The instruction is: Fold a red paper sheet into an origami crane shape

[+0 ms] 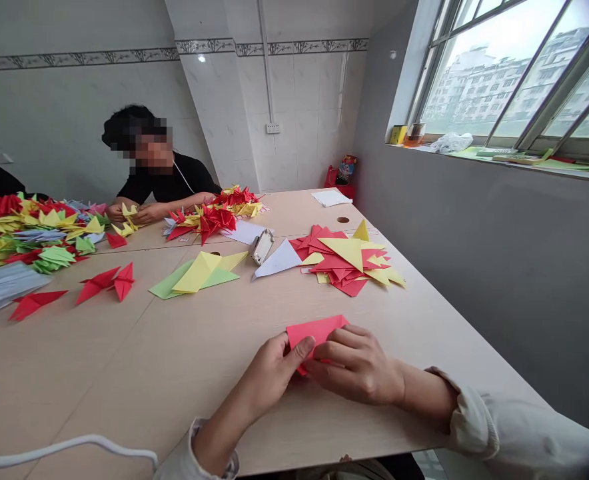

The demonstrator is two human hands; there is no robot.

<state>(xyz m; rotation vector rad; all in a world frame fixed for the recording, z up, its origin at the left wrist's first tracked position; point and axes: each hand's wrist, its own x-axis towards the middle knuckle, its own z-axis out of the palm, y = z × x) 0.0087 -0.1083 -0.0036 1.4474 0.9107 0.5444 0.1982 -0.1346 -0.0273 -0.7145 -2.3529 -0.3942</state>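
Observation:
A sheet of red origami paper [315,329], partly folded, is held just above the near edge of the table. My left hand [270,372] grips its left side, with the thumb lying over the front. On the right, my right hand [357,363] has its fingers curled against the lower right part of the same paper. The fingers of my right hand cover some of the folds. Beyond my hands lies a loose pile of red and yellow folded papers [342,270], and a white folded paper [279,259] rests at its left.
A phone-like device [262,247] leans near yellow and green paper [199,272]. Red folded cranes [99,285] lie at left, before a heap of colourful cranes [39,227]. Across the table [174,360], a person [159,173] handles a yellow piece. A white cable [74,443] crosses the near left.

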